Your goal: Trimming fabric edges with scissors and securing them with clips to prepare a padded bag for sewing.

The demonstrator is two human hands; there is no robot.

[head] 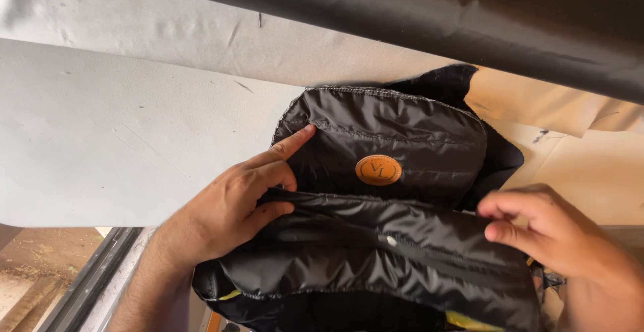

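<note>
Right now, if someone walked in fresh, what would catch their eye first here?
First, the black quilted bag in the middle of the view, with a round orange patch on its front flap. The left hand grips its left edge, index finger stretched along the flap, while the right hand pinches the shiny fabric at the right. Behind lies a pale grey sheet, with a dark fabric roll across the top.

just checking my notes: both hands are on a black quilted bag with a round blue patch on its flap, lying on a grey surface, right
Not quite. The patch is orange-brown, not blue, as the head view shows. The rest holds: the left hand and the right hand are both on the black quilted bag, which lies on the grey surface.
</note>
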